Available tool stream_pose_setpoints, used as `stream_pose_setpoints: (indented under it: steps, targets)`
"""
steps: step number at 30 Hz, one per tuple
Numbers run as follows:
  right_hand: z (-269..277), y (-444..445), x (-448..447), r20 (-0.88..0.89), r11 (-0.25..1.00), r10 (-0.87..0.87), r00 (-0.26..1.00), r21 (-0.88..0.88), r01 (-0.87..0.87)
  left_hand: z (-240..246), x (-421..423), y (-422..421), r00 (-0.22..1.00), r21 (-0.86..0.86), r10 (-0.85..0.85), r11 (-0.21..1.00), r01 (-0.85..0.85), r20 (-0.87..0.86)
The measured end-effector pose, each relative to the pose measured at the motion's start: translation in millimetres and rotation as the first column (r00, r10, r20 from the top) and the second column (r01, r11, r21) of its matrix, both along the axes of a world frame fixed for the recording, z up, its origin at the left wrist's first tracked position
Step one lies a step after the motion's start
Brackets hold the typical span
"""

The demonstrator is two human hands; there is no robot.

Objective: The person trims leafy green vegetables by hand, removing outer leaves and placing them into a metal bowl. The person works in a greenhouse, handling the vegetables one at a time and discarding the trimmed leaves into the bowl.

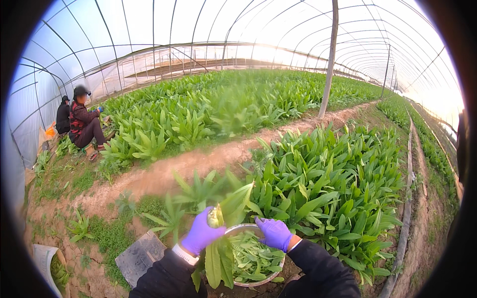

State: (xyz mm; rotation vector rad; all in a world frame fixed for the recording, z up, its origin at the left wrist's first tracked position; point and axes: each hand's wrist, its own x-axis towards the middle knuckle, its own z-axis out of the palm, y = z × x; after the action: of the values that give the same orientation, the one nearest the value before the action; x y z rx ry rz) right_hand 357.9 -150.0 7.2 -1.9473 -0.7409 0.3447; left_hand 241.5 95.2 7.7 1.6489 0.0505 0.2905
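Purple gloves cover both hands. My left hand (pixel 203 231) is closed around a leafy green plant (pixel 215 257); its pale cut stem end points up and its long leaves hang down. A loose-looking green leaf (pixel 236 201) stands out beside the stem, slightly blurred. Over the right rim of a round basin (pixel 282 263) is my right hand (pixel 275 234), its fingers pointing towards the plant; whether it holds anything small I cannot tell. Cut green leaves (pixel 253 257) fill much of the basin, which sits right below the hands.
Dense leafy plants (pixel 324 193) grow to the right and beyond a bare soil ridge (pixel 208 160). A grey flat slab (pixel 139 257) and a sack of greens (pixel 46 260) lie at left. Two people (pixel 84 119) sit low at far left. A post (pixel 329 63) rises beyond.
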Motion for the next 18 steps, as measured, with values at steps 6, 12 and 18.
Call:
stream_pose_setpoints:
  steps: [6, 12, 18]
  targets:
    - [21.5, 13.0, -9.8, -0.313, 0.809, 0.366, 0.876, 0.573, -0.133, 0.2, -5.3, -18.8, 0.993, 0.094, -0.096, 0.990, 0.102, -0.072]
    - [43.4, 27.2, -30.8, -0.330, 0.821, 0.227, 0.916, 0.571, 0.002, 6.5, -7.4, -22.1, 0.978, 0.042, -0.162, 0.985, 0.169, -0.130]
    - [50.5, 19.2, -15.9, -0.070, 0.868, -0.022, 0.997, 0.494, 0.054, 12.4, -4.1, -3.2, 0.999, -0.095, -0.042, 0.994, 0.045, 0.026]
